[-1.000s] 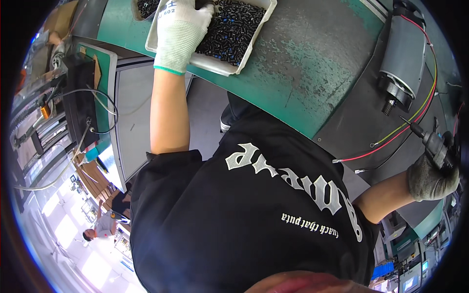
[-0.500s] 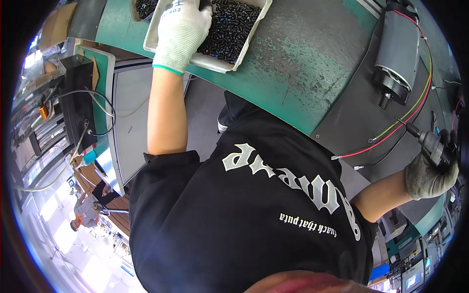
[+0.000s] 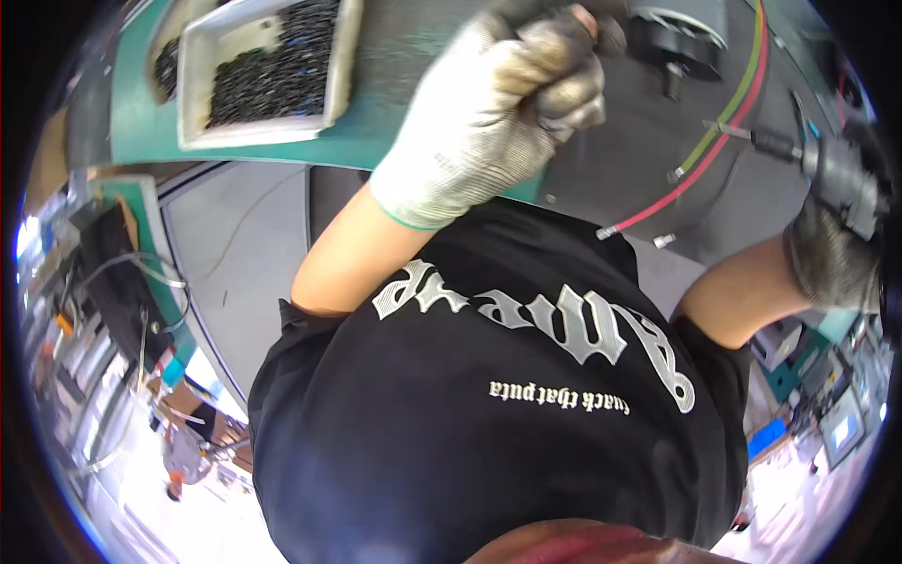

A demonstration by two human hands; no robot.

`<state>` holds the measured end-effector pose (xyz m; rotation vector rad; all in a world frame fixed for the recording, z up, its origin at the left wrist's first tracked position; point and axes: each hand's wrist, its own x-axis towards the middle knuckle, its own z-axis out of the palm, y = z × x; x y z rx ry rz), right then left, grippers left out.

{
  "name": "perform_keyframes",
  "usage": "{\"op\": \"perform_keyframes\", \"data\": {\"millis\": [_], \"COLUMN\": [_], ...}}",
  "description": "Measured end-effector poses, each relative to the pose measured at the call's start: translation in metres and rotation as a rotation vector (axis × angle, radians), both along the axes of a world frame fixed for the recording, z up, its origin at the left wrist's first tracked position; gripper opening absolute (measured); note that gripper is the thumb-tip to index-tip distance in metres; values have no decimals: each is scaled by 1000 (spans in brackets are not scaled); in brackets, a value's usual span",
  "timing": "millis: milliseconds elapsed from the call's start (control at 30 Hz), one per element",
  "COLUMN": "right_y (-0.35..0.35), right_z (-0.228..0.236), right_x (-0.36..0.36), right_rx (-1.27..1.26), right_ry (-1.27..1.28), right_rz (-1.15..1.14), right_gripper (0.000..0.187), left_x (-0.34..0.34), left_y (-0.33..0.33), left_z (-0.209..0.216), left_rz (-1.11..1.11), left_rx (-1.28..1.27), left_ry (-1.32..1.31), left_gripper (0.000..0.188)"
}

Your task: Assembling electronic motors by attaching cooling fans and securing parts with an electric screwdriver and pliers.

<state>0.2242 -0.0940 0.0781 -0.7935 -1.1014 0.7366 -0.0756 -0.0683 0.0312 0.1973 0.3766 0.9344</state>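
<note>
Head view is showing the left hand, gloved in grey-white knit, curling into a closed fist over the green bench top, just right of the white tray of small dark screws; whether a screw is pinched inside the fist cannot be told. Far right of the tray, the right hand is clamping around a powered screwdriver, its bit pointing toward a dark motor housing beyond the tray, with red and green wires lying between. To do this well, the fist should probably be keeping any picked screws secure while travelling, and the driver should be staying level and clear of the wires.
</note>
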Motion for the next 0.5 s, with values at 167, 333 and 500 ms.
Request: {"op": "perform_keyframes", "data": {"millis": [167,333,500], "right_y": [-7,-3,-2], "right_z": [11,9,9], "right_x": [-63,-70,-63], "right_rx": [10,35,59], "right_ry": [-114,-146,-137], "right_rz": [-82,-66,-13], "right_gripper": [30,29,27], "left_x": [46,57,62], "left_y": [-19,-27,-31], "left_z": [-43,-42,-41], "left_rz": [-178,-243,-210], "left_rx": [-20,-58,-73], "left_ry": [-372,-461,-405], "left_gripper": [7,7,8]}}
